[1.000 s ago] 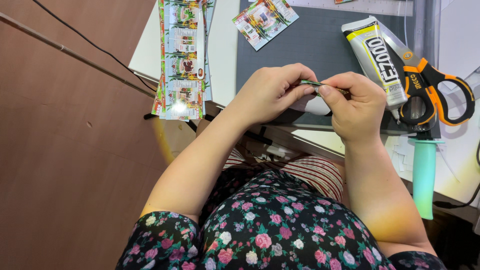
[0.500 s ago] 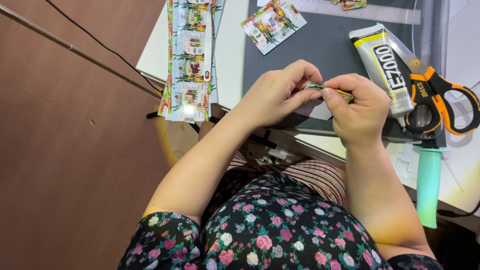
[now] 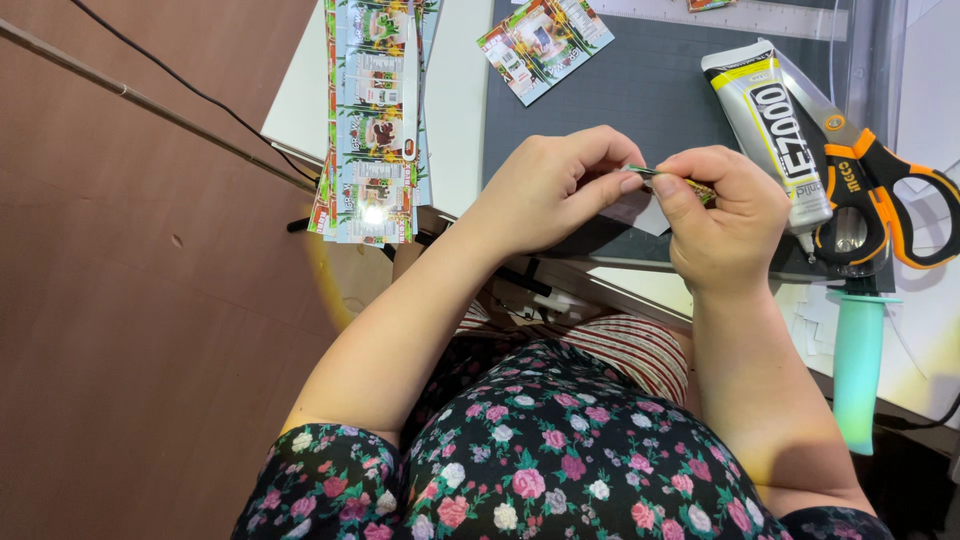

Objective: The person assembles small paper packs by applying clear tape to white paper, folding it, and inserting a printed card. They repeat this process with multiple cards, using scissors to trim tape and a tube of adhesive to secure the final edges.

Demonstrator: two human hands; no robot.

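At the far left lies brown floor [image 3: 120, 300], crossed by a thin dark cable [image 3: 190, 90]. Next comes the white worktop [image 3: 455, 100], and over its near edge hangs a long stack of printed label strips [image 3: 372, 120], glossy, with green, red and light blue panels in a column. To the right of the stack a dark grey cutting mat [image 3: 650, 90] covers the worktop, and near its top edge lies one loose printed label [image 3: 545, 35], a tilted rectangle in the same green, red and white colours.

Above the mat's near edge the left hand [image 3: 545, 190] and the right hand [image 3: 725, 215] meet. Between them sits a small folded printed piece [image 3: 672, 180], narrow and greenish, held in the air just above the mat. The left grip is pressed together, thumb and forefinger pinching the piece's left end; the right grip pinches its right end the same way, the other fingers curled in.

Just right of the right hand lies a glue tube [image 3: 775, 130], white and clear with a yellow band, its nozzle pointing toward the person. Beside it, touching, are scissors with orange and black handles [image 3: 880, 200]. Below them a mint-green tool handle [image 3: 858, 370] sticks out past the worktop's edge.
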